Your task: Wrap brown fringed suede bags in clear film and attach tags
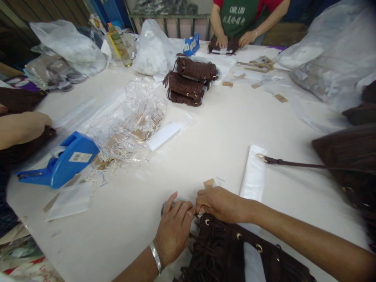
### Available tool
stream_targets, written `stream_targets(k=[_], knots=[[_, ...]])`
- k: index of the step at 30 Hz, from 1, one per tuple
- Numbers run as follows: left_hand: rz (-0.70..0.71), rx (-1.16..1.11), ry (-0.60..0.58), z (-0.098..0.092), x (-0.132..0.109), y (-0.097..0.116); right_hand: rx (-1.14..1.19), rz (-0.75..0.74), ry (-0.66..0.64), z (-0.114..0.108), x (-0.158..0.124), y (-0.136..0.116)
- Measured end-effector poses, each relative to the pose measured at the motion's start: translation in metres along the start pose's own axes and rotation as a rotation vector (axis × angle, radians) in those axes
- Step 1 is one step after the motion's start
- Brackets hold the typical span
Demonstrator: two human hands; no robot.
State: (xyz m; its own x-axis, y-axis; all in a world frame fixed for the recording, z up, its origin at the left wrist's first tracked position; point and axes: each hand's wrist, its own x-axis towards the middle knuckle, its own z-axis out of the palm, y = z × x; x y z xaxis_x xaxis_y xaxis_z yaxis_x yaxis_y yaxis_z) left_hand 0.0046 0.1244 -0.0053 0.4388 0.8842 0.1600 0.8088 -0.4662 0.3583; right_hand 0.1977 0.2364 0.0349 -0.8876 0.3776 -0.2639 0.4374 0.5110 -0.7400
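A dark brown fringed bag (217, 246) with gold eyelets lies at the table's near edge, a white strip across it. At its upper left corner, my right hand (221, 203) is closed, pinching near a small metal fitting (199, 215). My left hand (174, 229), with a silver bracelet (155, 256) at the wrist, meets it there; its fingers are bent together on the same corner. Their fingertips partly hide what they grip. Beyond my right hand lies a small tan tag (208, 183). A folded white plastic bag (253, 172) lies partly behind my right forearm.
Left stands a blue tape dispenser (75, 156) beside a heap of clear plastic and strung tags (129, 125). Brown bags (188, 84) are stacked mid-table. Another brown bag (346, 156) with a strap is at right. A co-worker's hands (248, 38) work opposite; another person's hand (23, 127) is left.
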Motion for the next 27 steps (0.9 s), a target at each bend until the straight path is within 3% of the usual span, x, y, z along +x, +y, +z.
stream_targets(k=[7, 12, 14, 16, 19, 24, 27], knots=[[-0.039, 0.023, -0.022, -0.002, 0.004, 0.001, 0.004, 0.038, 0.012, 0.003, -0.008, -0.004], [-0.141, 0.177, 0.178, 0.0, 0.0, 0.01, -0.109, 0.097, 0.063, 0.014, -0.008, -0.009], [-0.162, 0.241, 0.149, 0.003, -0.005, 0.016, -0.142, 0.112, 0.093, 0.018, -0.008, -0.01], [-0.187, 0.241, 0.035, 0.006, -0.008, 0.022, -0.171, 0.112, 0.113, 0.022, -0.009, -0.011], [-0.313, 0.083, -0.047, 0.006, -0.01, 0.032, -0.2, 0.113, 0.134, 0.026, -0.009, -0.011], [-0.73, -0.496, 0.003, 0.0, -0.006, 0.045, -0.21, 0.117, 0.158, 0.028, -0.011, -0.011], [-0.893, -0.757, 0.018, 0.002, 0.0, 0.047, -0.209, 0.11, 0.172, 0.029, -0.011, -0.012]])
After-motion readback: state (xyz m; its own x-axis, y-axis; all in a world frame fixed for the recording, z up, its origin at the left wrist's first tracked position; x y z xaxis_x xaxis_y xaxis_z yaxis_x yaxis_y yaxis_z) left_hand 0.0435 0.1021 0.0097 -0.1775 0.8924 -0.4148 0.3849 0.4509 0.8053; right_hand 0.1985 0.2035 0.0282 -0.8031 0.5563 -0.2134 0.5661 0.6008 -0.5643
